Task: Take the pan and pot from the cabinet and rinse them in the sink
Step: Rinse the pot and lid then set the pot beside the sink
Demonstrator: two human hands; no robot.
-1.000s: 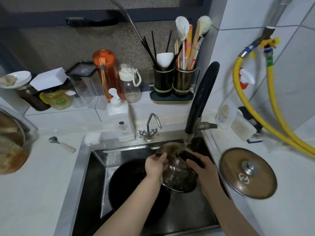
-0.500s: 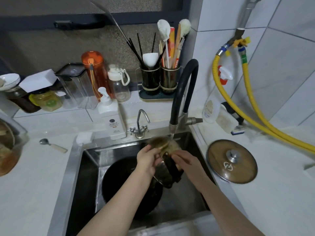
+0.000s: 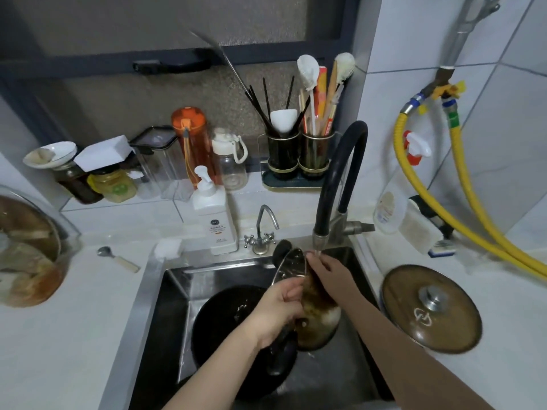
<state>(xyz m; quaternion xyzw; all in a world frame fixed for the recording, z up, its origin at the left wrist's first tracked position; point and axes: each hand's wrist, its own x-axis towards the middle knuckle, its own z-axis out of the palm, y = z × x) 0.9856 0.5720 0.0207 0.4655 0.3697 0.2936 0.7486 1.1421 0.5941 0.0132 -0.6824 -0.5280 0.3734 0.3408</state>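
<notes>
1. right now the pot (image 3: 313, 315) is up on edge over the sink (image 3: 154, 291), held just below the black faucet (image 3: 340, 179); its rim runs from the far end near the spout down toward the person.
2. the left hand (image 3: 278, 312) is closed around the pot's near side, by what looks like the dark handle, and seems to carry the weight.
3. the right hand (image 3: 328, 270) is on the far, upper part of the pot, fingers curled against it right under the spout; whether it grips or only rubs i cannot tell.
4. the pan (image 3: 228, 324) lies flat in the sink bottom, below and to the left of the pot, touched by neither hand.
5. the glass lid (image 3: 429, 309) sits on the table to the right of the sink, well apart from the hands.
6. as i judge it, the pot's rinse is under way and the pan is next; the left hand is nearer the pan, which lies straight below it.
</notes>
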